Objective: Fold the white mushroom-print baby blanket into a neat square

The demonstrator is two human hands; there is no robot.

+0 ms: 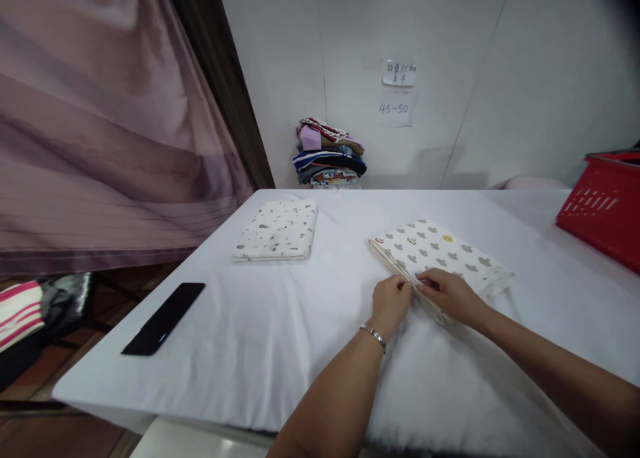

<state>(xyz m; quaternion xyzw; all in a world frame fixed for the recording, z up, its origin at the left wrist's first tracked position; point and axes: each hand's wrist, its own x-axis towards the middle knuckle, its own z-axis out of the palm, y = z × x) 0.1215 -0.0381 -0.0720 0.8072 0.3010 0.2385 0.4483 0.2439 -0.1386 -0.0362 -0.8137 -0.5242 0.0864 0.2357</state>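
Observation:
A folded white cloth with grey cloud-like shapes [440, 251] lies on the white table [280, 325], right of centre. My left hand [391, 303] is closed in a pinch on its near edge, a thin bracelet on the wrist. My right hand [450, 293] rests right beside it, fingers curled on the same near edge of the cloth. A second folded white cloth with small dark prints [277, 230] lies further left, untouched.
A black phone [164, 318] lies near the table's left edge. A stack of folded coloured clothes [327, 153] stands against the back wall. A red plastic basket [605, 201] sits at the far right. A mauve curtain [100, 111] hangs at left.

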